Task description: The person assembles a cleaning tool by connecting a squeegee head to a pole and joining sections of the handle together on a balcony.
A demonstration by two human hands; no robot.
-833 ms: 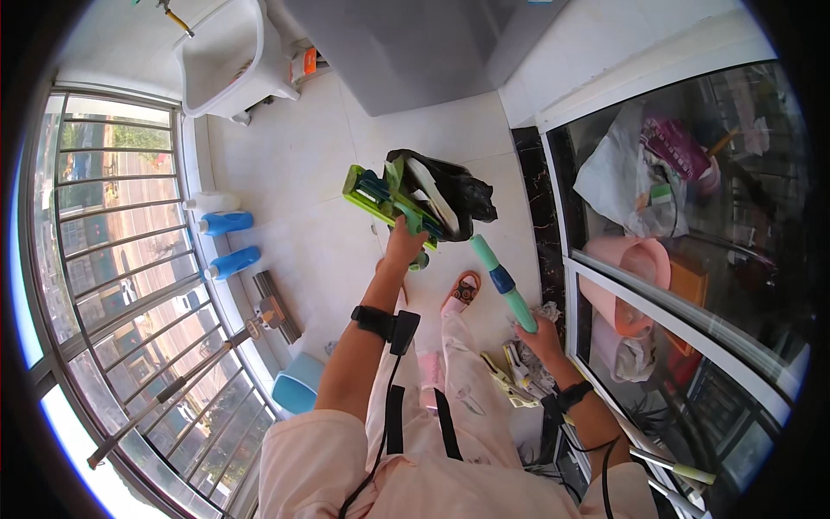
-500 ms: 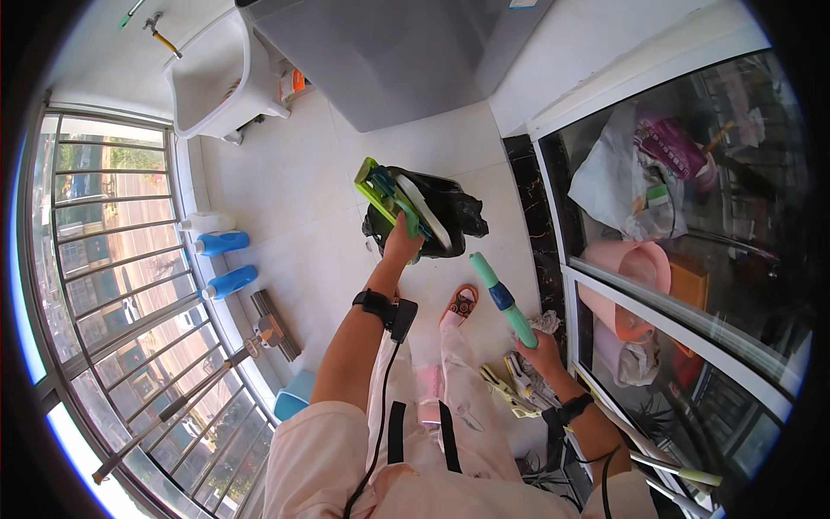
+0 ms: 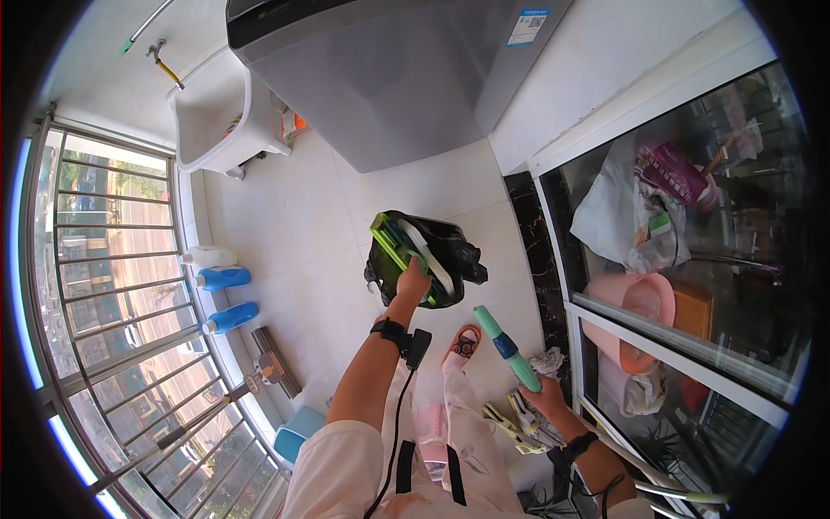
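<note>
the bright green piece [image 3: 391, 240] sits at the mouth of the black bag [image 3: 463, 253], beside a white curved strip [image 3: 431, 258] — so bringing those together looks mostly done, though the left hand [image 3: 413, 282] is closed round the green piece, not released. whether its lower end is truly inside or merely lies across the opening is hard to tell behind the fingers. the right hand [image 3: 543, 397] is wrapped round the near end of the turquoise pole [image 3: 520, 370], which is well clear of the floor clutter's far side and apart from the bag — as things lie, the pole is the part left outside, joined to nothing.
</note>
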